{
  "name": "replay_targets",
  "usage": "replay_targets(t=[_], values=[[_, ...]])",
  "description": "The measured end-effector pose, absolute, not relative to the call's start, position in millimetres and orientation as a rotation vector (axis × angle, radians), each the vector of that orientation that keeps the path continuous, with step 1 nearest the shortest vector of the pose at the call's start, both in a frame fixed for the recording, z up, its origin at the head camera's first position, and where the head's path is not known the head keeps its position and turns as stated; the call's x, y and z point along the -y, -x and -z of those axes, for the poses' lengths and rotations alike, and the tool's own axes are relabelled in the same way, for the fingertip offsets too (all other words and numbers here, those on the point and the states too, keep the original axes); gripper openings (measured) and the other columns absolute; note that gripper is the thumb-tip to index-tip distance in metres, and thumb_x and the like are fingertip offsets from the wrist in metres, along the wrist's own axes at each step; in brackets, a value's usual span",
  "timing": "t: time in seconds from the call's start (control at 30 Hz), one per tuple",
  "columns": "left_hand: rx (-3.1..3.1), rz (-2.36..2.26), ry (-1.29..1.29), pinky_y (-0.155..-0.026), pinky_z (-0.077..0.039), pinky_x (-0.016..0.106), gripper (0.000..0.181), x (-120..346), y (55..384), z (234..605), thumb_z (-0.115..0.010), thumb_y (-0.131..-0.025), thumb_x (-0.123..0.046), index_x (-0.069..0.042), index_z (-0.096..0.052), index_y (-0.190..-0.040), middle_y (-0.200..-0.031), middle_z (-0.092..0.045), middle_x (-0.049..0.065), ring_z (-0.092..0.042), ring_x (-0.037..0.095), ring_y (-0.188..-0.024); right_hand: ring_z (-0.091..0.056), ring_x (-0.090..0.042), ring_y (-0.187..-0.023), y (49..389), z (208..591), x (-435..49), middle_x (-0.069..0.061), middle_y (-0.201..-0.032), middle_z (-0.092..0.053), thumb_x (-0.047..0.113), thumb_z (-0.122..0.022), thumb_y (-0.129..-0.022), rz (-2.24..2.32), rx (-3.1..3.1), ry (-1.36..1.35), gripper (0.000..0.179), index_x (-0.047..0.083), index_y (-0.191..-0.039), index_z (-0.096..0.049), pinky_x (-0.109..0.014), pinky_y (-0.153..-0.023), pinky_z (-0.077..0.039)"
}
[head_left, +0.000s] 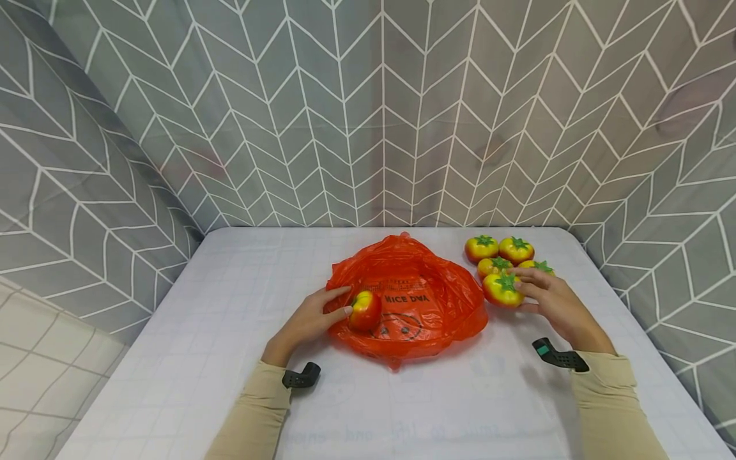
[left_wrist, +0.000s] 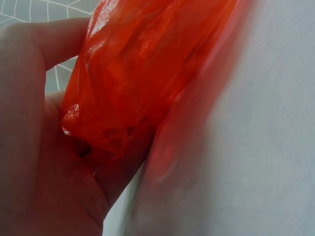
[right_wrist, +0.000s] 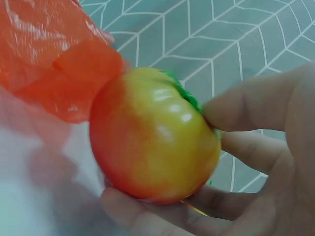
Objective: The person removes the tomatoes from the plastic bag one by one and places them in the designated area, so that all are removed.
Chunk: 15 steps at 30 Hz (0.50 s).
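Note:
A red plastic bag (head_left: 437,291) with printed lettering and a smiling face lies spread on the table, its mouth wide. My left hand (head_left: 310,316) grips the bag's left edge, fingers curled round the thin film (left_wrist: 142,64) in the left wrist view. Inside the bag, close by the left thumb, is a red and yellow tomato (head_left: 368,313). At the right, my right hand (head_left: 554,303) holds another tomato (right_wrist: 152,137), yellow above and red below, with a green leafy top. The thumb presses near its leafy top and fingers reach under it.
Several more tomatoes with green tops stand grouped behind the held one, among them a back left tomato (head_left: 480,249) and a back right tomato (head_left: 516,251). The white table (head_left: 230,275) ends at a grey patterned curtain (head_left: 356,115).

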<state>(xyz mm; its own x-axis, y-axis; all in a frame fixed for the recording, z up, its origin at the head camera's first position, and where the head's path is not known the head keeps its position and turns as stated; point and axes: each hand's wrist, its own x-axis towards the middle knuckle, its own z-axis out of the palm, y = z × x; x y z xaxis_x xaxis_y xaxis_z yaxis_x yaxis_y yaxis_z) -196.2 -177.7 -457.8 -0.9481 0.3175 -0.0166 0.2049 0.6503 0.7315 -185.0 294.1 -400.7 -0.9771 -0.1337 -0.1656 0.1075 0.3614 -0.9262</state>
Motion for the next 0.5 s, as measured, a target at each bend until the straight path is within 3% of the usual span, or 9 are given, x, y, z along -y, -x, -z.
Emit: replay_targets(t=[0.27,0.5], values=[[-2.723,-1.173,-0.433,-0.112,-0.031,0.061,0.062,178.2,196.5,457.0,-0.064,-0.093,-0.05,-0.02,-0.054,-0.147,-0.149,-0.048,0.012,-0.039,0.037,-0.14,-0.054,-0.01,-0.109,187.6,406.4,-300.8,-0.024,-0.147,-0.038,0.029,-0.05,-0.106,1.633,-2.394,0.064,0.055,-0.001,-0.151,-0.039,-0.032,-0.087,-0.057],[-2.719,-1.163,-0.442,-0.112,-0.032,0.061,0.062,178.4,196.7,456.2,-0.064,-0.093,-0.049,-0.019,-0.053,-0.147,-0.149,-0.048,0.012,-0.04,0.036,-0.14,-0.056,-0.011,-0.11,190.2,413.1,-305.2,-0.023,-0.148,-0.039,0.029,-0.051,-0.106,1.573,-2.421,0.081,0.054,-0.003,-0.149,-0.041,-0.034,-0.089,-0.056]])
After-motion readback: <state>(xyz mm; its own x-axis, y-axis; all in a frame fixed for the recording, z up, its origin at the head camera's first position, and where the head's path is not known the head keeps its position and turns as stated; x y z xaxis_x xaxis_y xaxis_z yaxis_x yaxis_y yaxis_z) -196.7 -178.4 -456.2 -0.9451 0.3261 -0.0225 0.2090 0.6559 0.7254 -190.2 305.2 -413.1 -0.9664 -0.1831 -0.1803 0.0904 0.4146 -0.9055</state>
